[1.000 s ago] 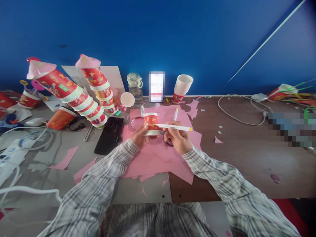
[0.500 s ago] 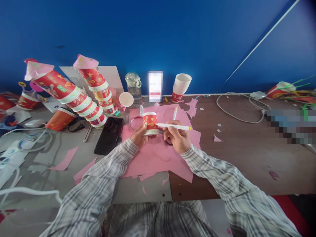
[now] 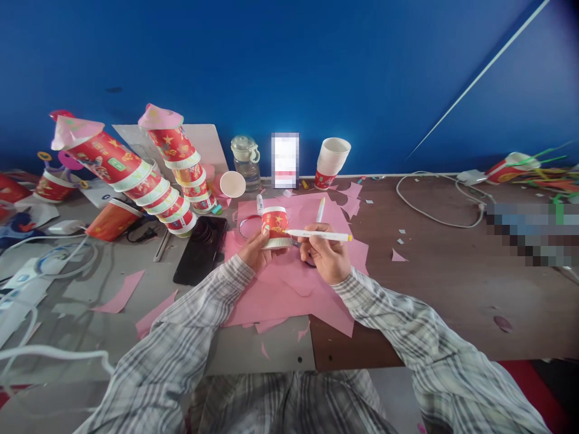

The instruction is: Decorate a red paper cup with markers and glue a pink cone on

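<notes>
The white marker (image 3: pixel 337 235) shifts slightly left from its position half a second ago, its tip now overlapping the printed side of a red paper cup (image 3: pixel 277 220) as seen from the wearer's head; the left grip (image 3: pixel 256 252) holds that cup in much the same place. At far left, a tall stack of red cups (image 3: pixel 120 160) topped with a pink paper cone rises behind an orange-red cup (image 3: pixel 113 219) lying on its side. Next to it stands a second cone-topped stack (image 3: pixel 181 150), with a black phone (image 3: pixel 199 253) flat on the table (image 3: pixel 452 289) on the near side. Farther back, a cup with its white mouth showing (image 3: pixel 233 184) sits beside a clear bottle (image 3: pixel 246 167). At center, above pink paper (image 3: pixel 271 301), the left grip is closed around the lower part of the red paper cup, thumb on the near side. To its right, the right grip (image 3: pixel 328 258) pinches the white marker between thumb and fingers, nearly level. Another marker (image 3: pixel 321 208) lies just beyond it on the paper. At the far side, a nest of cups (image 3: pixel 332 161) stands near the blue wall (image 3: pixel 384 78); farther right, a white cable (image 3: pixel 434 223) loops across the table.
</notes>
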### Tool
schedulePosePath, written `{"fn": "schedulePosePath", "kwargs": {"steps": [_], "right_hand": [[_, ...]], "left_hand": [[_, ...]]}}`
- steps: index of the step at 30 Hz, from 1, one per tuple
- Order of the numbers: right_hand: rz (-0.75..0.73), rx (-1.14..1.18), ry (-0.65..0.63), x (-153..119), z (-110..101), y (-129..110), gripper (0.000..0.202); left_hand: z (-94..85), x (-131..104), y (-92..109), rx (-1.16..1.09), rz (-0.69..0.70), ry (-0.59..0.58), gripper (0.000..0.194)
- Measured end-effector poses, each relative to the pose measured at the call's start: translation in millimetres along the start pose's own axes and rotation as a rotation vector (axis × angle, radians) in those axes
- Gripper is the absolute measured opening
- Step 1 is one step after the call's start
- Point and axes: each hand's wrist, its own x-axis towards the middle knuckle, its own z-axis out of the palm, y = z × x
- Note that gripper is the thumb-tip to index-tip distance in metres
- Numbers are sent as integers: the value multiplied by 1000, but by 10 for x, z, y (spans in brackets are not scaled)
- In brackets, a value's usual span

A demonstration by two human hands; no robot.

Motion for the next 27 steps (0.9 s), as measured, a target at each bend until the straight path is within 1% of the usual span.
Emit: {"fn": "schedulePosePath", "kwargs": {"steps": [4,7,11,15,17,21,27], "right_hand": [[-43,-16,55,37,-33,-3,24],[-67,-66,52,30,-48,4,24],[-115,-183,-6,-44,-27,-19,25],[-186,-289,-98,-114,6,-55,25],[-210,-305,-121,-124,11,-59,25],[-188,-278,-123,-113,2,-45,26],[-168,-235,-106,-112,-3,-26,27]], "left_hand": [[21,-7,10,-7,-2,-3,61],[15,-2,2,-4,-2,-18,64],[-11,22,-16,1,-3,-5,65],[0,36,9,1,-57,-77,75],[16,32,32,-8,-69,-98,74],[38,19,61,-25,-79,-92,70],[42,12,67,-25,-89,-106,74]]}}
